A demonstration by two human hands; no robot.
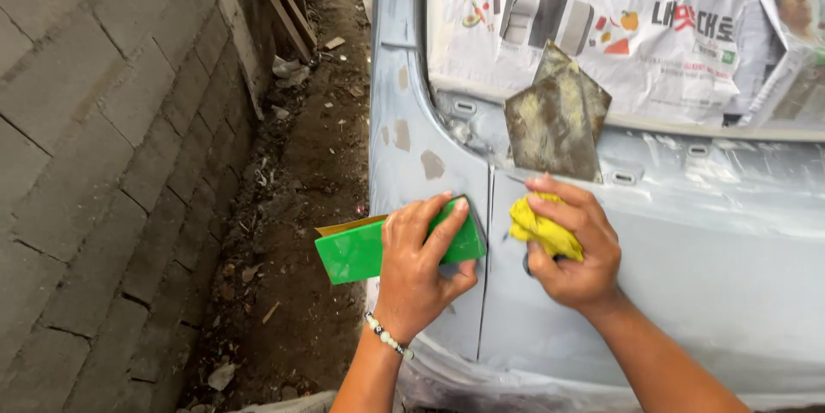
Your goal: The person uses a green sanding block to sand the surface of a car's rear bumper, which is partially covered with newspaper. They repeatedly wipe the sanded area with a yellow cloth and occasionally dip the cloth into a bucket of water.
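The left hand (pixel 421 267) covers the middle of the green block (pixel 361 251), hiding its lower edge. Most of the yellow rag (pixel 541 228) is buried under the right hand's (pixel 577 250) fingers (pixel 563 194). The newspaper (pixel 619 26) above the block runs past the top edge.

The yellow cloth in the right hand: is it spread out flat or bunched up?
Bunched up. The yellow cloth sits crumpled in the right hand, its creased folds bulging out between thumb and fingers.

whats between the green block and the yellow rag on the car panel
In the head view, only bare grey primed panel and its vertical seam lie between the green sanding block and the yellow rag.
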